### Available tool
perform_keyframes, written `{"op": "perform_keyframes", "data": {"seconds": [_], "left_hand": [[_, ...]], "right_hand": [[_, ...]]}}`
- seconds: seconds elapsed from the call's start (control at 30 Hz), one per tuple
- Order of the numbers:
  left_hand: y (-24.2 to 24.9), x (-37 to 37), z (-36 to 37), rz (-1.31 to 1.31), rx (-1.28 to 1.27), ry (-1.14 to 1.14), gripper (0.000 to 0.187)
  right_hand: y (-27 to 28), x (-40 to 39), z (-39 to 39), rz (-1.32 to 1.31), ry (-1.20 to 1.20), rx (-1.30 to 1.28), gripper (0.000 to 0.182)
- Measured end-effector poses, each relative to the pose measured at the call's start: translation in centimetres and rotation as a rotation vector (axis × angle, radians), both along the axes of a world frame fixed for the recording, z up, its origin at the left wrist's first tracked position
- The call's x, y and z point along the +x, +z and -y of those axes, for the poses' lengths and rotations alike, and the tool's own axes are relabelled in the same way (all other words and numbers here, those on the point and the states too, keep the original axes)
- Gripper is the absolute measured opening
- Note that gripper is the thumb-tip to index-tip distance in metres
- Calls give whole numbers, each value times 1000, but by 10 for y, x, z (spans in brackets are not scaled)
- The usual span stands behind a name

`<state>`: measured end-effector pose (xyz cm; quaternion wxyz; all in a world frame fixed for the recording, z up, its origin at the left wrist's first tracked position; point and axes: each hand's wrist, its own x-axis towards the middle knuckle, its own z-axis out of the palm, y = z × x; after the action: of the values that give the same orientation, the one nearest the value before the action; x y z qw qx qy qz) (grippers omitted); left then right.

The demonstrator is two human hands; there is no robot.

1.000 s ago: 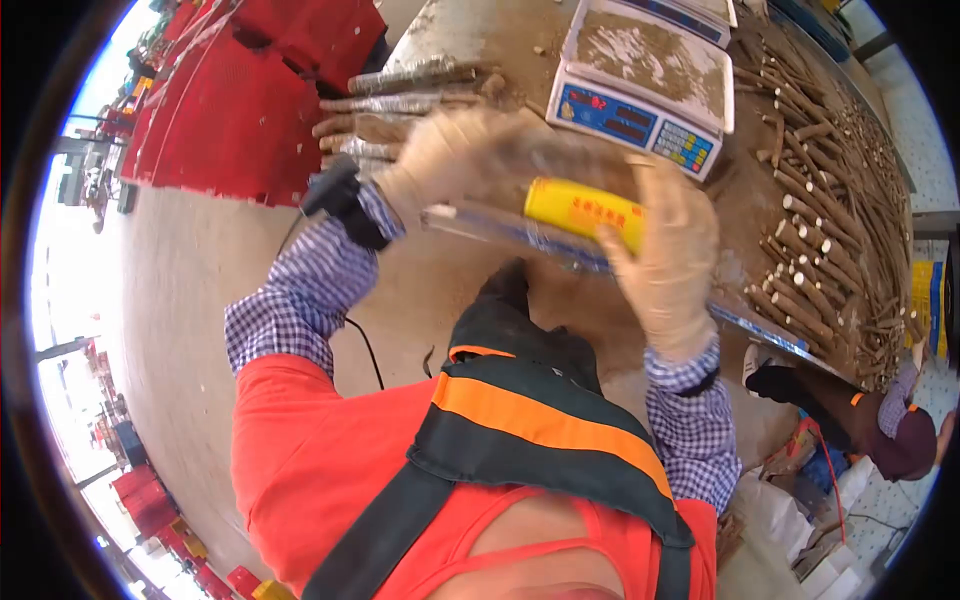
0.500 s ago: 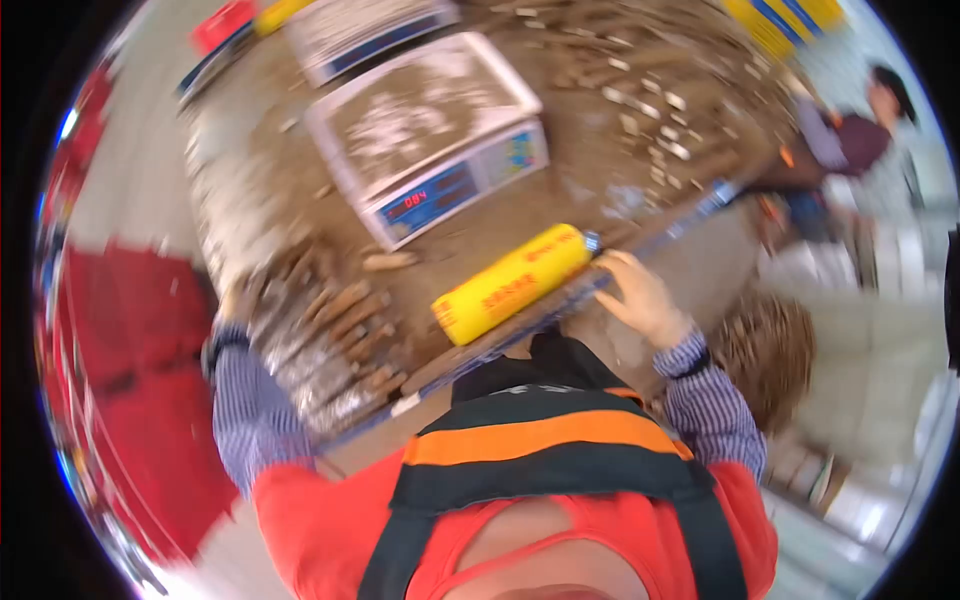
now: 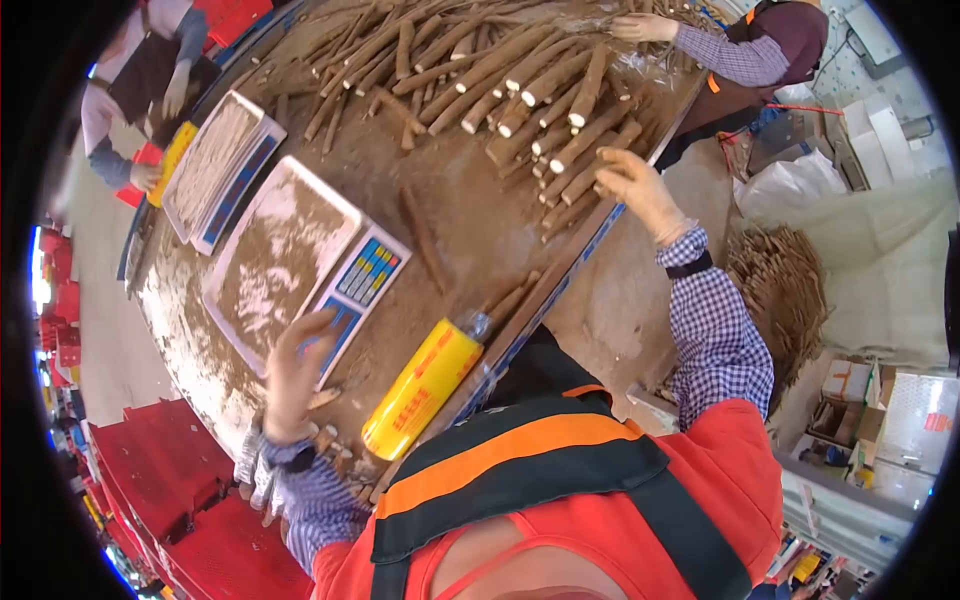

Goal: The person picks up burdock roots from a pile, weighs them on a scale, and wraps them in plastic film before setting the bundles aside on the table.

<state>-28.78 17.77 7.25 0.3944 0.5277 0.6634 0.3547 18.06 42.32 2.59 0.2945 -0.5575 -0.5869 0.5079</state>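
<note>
My right hand (image 3: 642,192) reaches in from the right over the table's front edge, fingers apart, holding nothing. Just left of it are the cut white ends of a pile of long brown roots (image 3: 590,140). Slightly blurred, my left hand (image 3: 292,385) is raised by the front corner of a digital scale (image 3: 375,270), fingers loosely curved and apart, with nothing visible in them. Between my hands a yellow roll of printed wrap (image 3: 422,390) lies along the front edge. Below my left hand, bundled root pieces (image 3: 330,440) are partly hidden by my forearm.
A second scale (image 3: 215,170) stands beyond the first. A co-worker's gloved hand (image 3: 645,28) touches the roots at the far right; another person (image 3: 150,90) stands far left. Red crates (image 3: 165,465) are at the lower left, and a root bundle (image 3: 775,290) is on the right.
The view has turned, bringing more of the root pile into sight. My left hand has come off the bundled pieces and up beside the scale. My right hand has moved from the yellow roll towards the roots.
</note>
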Motion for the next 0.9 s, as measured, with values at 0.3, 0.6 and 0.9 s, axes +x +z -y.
{"op": "perform_keyframes", "data": {"seconds": [0.3, 0.6, 0.9], "left_hand": [[-43, 269, -383, -505, 298, -260, 74], [-110, 332, -455, -637, -19, -281, 64], [-71, 294, -395, 882, -488, -234, 46]], "right_hand": [[-51, 28, -197, 311, -248, 165, 71], [-80, 12, -231, 344, -372, 127, 58], [-71, -8, -194, -453, -431, -46, 44]]}}
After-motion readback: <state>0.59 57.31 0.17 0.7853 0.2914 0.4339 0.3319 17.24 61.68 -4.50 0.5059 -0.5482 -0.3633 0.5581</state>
